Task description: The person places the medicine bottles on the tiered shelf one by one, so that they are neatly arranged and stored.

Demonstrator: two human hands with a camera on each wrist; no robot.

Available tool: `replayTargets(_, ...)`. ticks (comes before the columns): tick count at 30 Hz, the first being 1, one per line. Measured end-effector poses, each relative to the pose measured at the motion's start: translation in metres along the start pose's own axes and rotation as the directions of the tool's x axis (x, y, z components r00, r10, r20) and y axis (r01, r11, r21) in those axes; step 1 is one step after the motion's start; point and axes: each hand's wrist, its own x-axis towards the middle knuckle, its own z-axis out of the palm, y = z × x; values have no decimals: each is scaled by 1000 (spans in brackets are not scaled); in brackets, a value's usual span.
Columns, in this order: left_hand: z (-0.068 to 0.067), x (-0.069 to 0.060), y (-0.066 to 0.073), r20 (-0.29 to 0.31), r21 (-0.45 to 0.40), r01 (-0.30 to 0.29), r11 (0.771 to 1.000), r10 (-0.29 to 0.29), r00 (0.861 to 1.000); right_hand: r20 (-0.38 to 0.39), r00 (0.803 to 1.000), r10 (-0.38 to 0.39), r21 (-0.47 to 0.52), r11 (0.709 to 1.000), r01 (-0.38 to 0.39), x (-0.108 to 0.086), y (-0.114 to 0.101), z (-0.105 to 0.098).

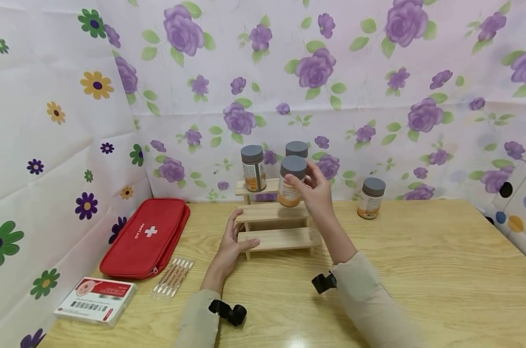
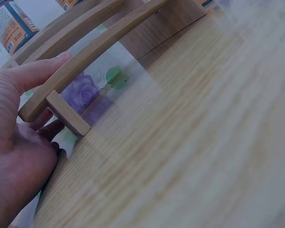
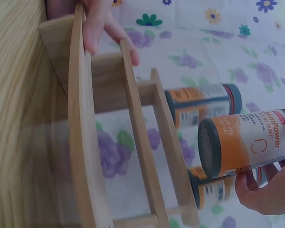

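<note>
A three-step wooden rack stands on the table. My left hand grips its left end, the thumb over the lowest step, as the left wrist view also shows. In my right hand is a grey-lidded supplement bottle, held upright by fingers and thumb above the middle step. Its orange and white label faces the right wrist camera. On the top step stand two like bottles: one at the left, the other at the right, partly hidden behind the held bottle.
Another such bottle stands on the table to the right, near the back wall cloth. At the left lie a red first aid pouch, a pack of cotton swabs and a white and red box.
</note>
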Motion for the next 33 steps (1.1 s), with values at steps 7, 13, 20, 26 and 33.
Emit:
replayTargets(7, 0, 0, 2, -22, -3, 3, 1000, -3, 1000, 19, 999, 40, 16, 999, -40, 2, 8, 36)
replayTargets(13, 4, 3, 3, -19, -20, 1, 1000, -1, 1000, -1, 998, 64, 22, 998, -64, 3, 19, 53)
replayTargets(20, 0, -1, 3, -25, -10, 20, 1000, -20, 999, 27, 994, 103, 12, 995, -103, 2, 34, 61)
replayTargets(26, -1, 0, 5, -29, -16, 8, 1000, -9, 1000, 44, 996, 80, -7, 997, -80, 2, 39, 66)
replayTargets(33, 0, 2, 3, -24, -15, 24, 1000, -24, 999, 35, 999, 19, 7, 1000, -19, 2, 46, 72)
